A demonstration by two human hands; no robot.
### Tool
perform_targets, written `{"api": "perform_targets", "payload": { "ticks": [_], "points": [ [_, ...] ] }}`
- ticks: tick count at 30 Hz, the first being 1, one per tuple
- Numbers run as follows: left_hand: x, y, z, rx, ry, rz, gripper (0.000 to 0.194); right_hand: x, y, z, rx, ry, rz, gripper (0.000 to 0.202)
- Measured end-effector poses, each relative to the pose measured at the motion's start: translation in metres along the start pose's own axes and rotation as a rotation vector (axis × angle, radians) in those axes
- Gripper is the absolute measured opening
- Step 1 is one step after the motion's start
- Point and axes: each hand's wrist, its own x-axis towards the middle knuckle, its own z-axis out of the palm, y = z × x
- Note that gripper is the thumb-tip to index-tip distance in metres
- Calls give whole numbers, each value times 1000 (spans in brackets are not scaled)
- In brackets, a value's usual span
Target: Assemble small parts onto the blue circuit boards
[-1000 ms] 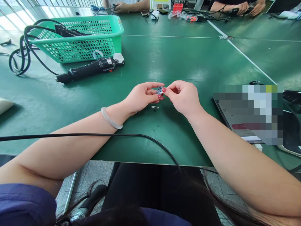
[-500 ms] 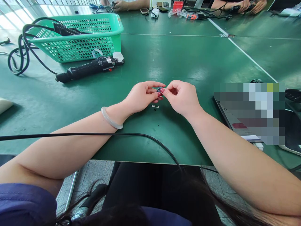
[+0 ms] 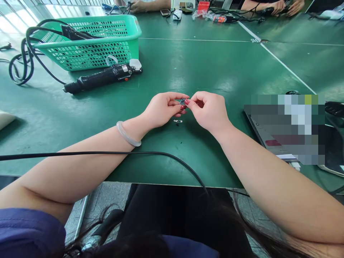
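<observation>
Over the green table (image 3: 161, 161), my left hand (image 3: 165, 108) pinches a small dark part (image 3: 182, 101) between thumb and fingers. My right hand (image 3: 208, 108) meets it from the right, thumb and forefinger closed at the part's right edge; whatever lies between those fingertips is too small to make out. Just below the fingers, a small silvery metal piece (image 3: 177, 121) lies flat on the table, with a tiny dark bit beside it. Another dark speck sits nearer the table's front edge.
A green basket (image 3: 88, 43) stands at the back left, a black power tool (image 3: 99, 77) in front of it. A black cable (image 3: 150, 153) crosses above my left forearm. At right lies a partly blurred-out flat object (image 3: 274, 138). Other people's hands (image 3: 279, 7) show at the far edge.
My right fingertips have shifted very slightly to the right, so a little more of the dark part shows. Otherwise the hands hold the same pose.
</observation>
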Motion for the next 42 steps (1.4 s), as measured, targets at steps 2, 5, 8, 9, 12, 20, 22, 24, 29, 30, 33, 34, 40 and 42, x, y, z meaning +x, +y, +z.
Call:
{"api": "perform_targets", "payload": {
  "ticks": [2, 5, 8, 9, 12, 20, 22, 24, 29, 30, 33, 34, 40, 42],
  "points": [
    [-1, 1, 0, -22, 6, -17, 31, 0, 0, 0, 21, -1, 13, 24],
    [-2, 3, 1, -57, 25, -45, 31, 0, 0, 0, 72, -4, 29, 18],
    [-2, 3, 1, -82, 40, -53, 33, 0, 1, 0, 97, -13, 24, 13],
    [-1, 3, 1, -83, 40, -50, 34, 0, 1, 0, 95, -12, 18, 12],
    [0, -1, 0, -58, 34, -25, 35, 0, 2, 0, 74, -14, 8, 13],
    [1, -4, -1, 58, 31, 54, 36, 0, 3, -1, 2, -27, -38, 14],
    [0, -3, -1, 54, 30, 50, 35, 0, 4, -1, -20, -26, -53, 14],
    [0, -2, -1, 58, 24, 45, 33, 0, 5, -1, -37, -27, -63, 14],
    [0, -1, -1, 54, 6, 42, 27, 0, 5, -1, -62, -37, -88, 15],
    [0, -1, -1, 57, 5, 41, 26, -1, 5, -1, -66, -38, -89, 15],
    [0, -1, -1, 74, 8, 43, 25, -1, 4, -1, -74, -49, -88, 16],
    [1, -1, -1, 76, 10, 44, 25, -1, 4, -1, -73, -53, -85, 16],
    [-1, 1, -1, 54, 7, 48, 34, 0, 4, -1, 27, -29, -22, 11],
    [-1, 1, -1, 41, 6, 46, 41, 0, 4, -1, 45, -19, -10, 12]
  ]
}}
